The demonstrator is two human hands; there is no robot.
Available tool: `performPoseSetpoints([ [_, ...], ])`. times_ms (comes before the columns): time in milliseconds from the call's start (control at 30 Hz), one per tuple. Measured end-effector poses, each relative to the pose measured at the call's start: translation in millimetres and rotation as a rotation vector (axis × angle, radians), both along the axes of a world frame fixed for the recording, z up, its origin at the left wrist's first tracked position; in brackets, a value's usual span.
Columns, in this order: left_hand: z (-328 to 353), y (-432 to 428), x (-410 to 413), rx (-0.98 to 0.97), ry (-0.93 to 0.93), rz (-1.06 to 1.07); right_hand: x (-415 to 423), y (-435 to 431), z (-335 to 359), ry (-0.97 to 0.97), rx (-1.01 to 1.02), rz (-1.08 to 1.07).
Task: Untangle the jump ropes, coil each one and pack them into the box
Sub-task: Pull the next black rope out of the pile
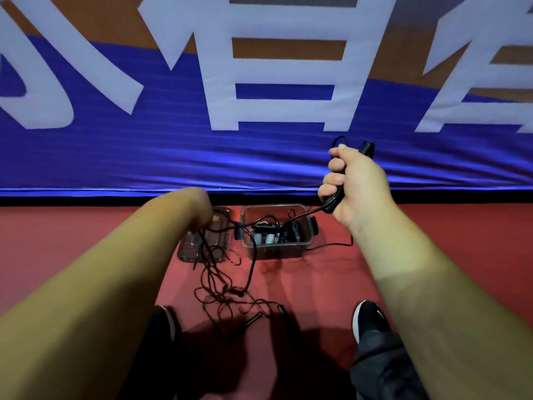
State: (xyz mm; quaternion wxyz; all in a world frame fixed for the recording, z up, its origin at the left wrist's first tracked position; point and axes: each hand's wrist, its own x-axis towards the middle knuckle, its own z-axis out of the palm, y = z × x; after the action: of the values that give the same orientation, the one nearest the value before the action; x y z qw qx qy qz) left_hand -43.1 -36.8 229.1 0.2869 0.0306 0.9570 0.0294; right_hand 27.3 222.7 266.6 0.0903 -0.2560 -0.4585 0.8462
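Task partly done. The box [274, 251], frame centre, holds coiled ropes [294, 229]. Right hand [354, 183], centre right, has its fingers [336, 164] curled round a black handle [366, 148]. Left hand [202, 212] is blurred, so I cannot tell its grip. A tangle [225, 290] lies on the floor [86, 241], lower centre, not yet sorted.

Red floor [72, 241] carries a clear box [277, 251], lid [187, 252] just beside it; tangled jump ropes [219, 295] lie nearer.

Left forearm [101, 269] and right forearm [432, 269] bare to the frame edge; left hand [203, 210] and right hand [353, 180] bare too. Right shoe [370, 320]: black upper, white sole edge, small white swoosh mark. Left shoe [165, 321]: black, pale sole edge, partly shadowed. Right trouser leg [380, 368]: dark, loose, creased fabric.
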Motion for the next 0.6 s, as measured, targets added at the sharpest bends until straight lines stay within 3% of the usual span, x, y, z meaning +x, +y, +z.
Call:
performPoseSetpoints([
  [67,7,8,10,-0.103,-0.023,-0.192,0,-5,2,0.018,-0.044,0.033],
  [100,10,13,14,-0.058,-0.021,-0.262,-1,-8,2,0.026,-0.066,0.044],
  [233,21,50,45,0.523,-0.284,-0.337,-5,-23,1,0.07,-0.167,0.061],
  [300,14,72,62,0.716,-0.456,-0.353,-6,-28,3,0.098,-0.273,0.05],
  [367,-5,86,72,0.839,-0.543,-0.337,-7,-30,7,0.12,-0.338,0.024],
  [433,-19,88,70,0.837,-0.455,-0.363,-9,-29,8,0.131,-0.362,-0.01],
  [500,-21,86,63,0.847,-0.423,-0.303,-11,-26,6,0.123,-0.315,-0.029],
  [600,-4,77,53,1.015,-0.514,-0.096,-14,-17,-3,0.016,0.017,0.013],
])
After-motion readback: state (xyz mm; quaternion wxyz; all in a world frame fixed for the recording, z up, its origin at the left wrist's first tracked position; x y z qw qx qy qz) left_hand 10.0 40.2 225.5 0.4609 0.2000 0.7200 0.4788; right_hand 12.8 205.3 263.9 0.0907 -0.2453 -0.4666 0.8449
